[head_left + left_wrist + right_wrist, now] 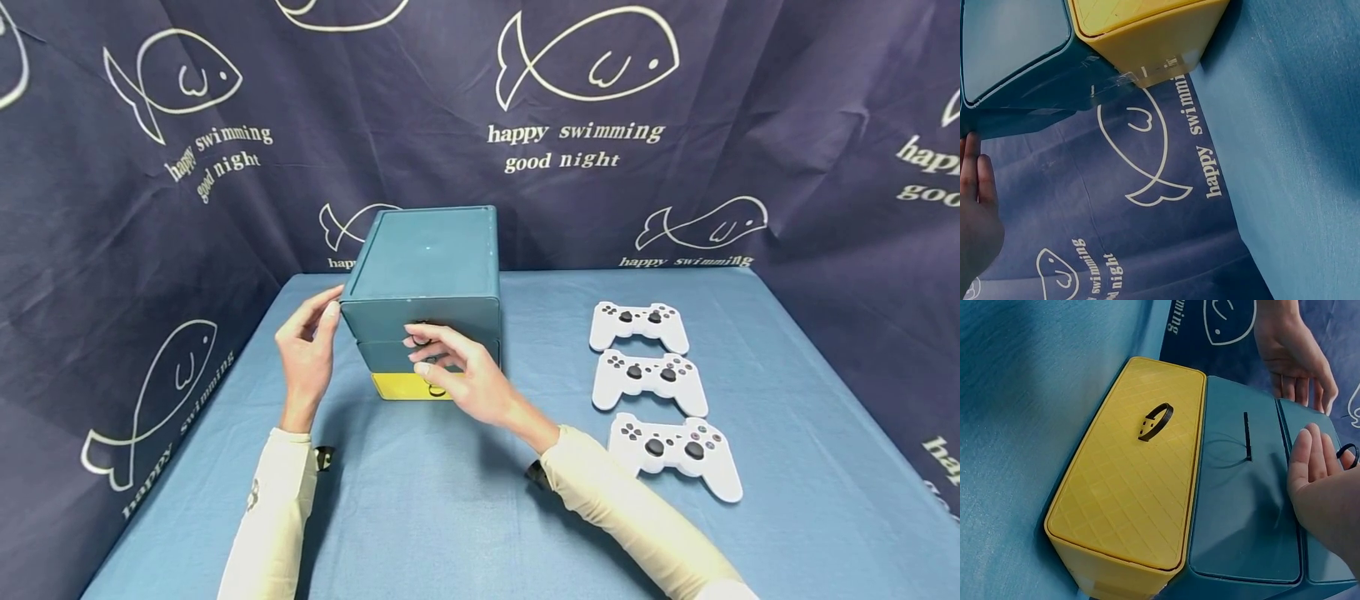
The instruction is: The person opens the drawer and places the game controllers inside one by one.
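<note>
A three-drawer cabinet (427,258) has two teal drawers above a yellow bottom drawer (1129,462), each with a black loop handle on its front. All the drawers are in. My left hand (309,346) is at the cabinet's upper left side, fingertips right at the wall and thumb near the front corner. In front of the top drawer is my right hand (472,375), its fingers loosely extended. One fingertip of it overlaps the top loop handle (1348,453) in the right wrist view; the middle loop handle (1247,437) hangs free.
Three white game controllers lie in a column on the right of the blue cloth: a far one (637,327), a middle one (649,382) and a near one (677,457). The near one is beside my right sleeve. Dark fish-print curtains (585,192) surround the table (420,500).
</note>
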The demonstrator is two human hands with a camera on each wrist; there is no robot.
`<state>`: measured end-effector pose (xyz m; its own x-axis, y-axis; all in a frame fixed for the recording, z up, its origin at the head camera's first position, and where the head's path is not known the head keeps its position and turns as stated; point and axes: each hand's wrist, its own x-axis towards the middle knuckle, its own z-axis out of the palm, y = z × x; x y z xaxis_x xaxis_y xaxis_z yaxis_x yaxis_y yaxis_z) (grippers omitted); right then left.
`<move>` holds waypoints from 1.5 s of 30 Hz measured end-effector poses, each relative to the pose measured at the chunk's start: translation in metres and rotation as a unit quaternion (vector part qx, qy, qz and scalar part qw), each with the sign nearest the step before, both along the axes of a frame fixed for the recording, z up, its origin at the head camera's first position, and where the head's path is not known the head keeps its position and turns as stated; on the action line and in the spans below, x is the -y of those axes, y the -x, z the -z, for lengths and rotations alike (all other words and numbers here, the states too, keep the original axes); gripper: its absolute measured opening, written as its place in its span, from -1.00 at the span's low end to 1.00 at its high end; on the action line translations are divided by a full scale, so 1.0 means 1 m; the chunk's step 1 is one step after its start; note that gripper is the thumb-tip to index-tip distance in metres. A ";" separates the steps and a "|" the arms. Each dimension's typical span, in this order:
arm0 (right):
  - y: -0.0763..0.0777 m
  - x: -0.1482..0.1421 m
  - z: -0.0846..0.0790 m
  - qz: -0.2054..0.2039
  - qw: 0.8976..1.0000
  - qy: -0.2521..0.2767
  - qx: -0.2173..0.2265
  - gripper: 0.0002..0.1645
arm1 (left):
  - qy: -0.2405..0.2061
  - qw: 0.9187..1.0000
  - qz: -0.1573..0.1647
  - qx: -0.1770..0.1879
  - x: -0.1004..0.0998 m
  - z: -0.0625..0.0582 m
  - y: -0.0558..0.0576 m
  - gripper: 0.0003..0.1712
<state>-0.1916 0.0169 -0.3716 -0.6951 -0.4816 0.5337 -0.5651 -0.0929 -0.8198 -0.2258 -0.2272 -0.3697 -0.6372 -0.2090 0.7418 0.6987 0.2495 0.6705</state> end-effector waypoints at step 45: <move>-0.054 -0.008 0.006 -0.054 0.996 -0.004 -0.073 -0.36 | -0.017 0.999 0.033 0.017 0.003 -0.003 -0.002 -0.73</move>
